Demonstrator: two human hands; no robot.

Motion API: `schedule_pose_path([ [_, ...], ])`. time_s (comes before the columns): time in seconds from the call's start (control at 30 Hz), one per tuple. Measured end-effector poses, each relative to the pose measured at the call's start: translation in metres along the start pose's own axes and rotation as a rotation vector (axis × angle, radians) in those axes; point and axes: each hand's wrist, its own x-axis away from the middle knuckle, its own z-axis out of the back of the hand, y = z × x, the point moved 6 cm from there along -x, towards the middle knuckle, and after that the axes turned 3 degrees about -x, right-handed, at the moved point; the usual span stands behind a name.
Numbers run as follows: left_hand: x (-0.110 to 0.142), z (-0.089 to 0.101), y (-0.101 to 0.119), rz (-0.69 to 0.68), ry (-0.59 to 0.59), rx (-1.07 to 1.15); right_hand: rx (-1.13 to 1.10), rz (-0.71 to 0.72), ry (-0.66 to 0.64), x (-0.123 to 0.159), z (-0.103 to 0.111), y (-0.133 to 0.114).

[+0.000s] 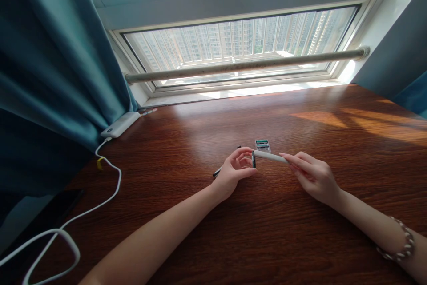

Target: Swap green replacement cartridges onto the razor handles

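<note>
My left hand point(231, 173) pinches a small, narrow dark piece point(254, 159) between thumb and fingertips, above the middle of the table. In my right hand point(316, 177) is a slim white handle point(271, 156), gripped near its right end. The handle's left end meets the dark piece; whether the two are joined, I cannot tell. Just behind the handle lies a small clear case point(262, 145) with teal and dark strips inside. A thin black-and-white object point(216, 172) lies partly hidden behind my left hand.
A white power bank point(121, 125) lies on the wooden table point(187, 142) by the blue curtain point(66, 54), its white cable point(115, 194) running down the left side. A dark flat object point(66, 202) lies at the left edge. Behind stand a window and a metal rail point(247, 65).
</note>
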Motion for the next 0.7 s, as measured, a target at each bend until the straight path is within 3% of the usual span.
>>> schedule_pose_path([
  [0.13, -0.0013, 0.0007, -0.0027, 0.036, -0.013, 0.073, -0.025, 0.060, -0.064, 0.0008, -0.0040, -0.0039],
  [0.33, -0.0006, -0.0025, -0.0037, 0.056, -0.056, 0.131, -0.002, -0.013, 0.014, -0.0004, 0.0001, 0.0004],
  [0.47, -0.0012, -0.0021, -0.0029, 0.073, -0.047, 0.158, -0.053, 0.064, -0.079, 0.0010, -0.0037, -0.0057],
  [0.7, 0.0000, -0.0028, -0.0015, 0.053, -0.039, 0.113, -0.061, 0.056, -0.122, -0.0002, -0.0057, -0.0067],
])
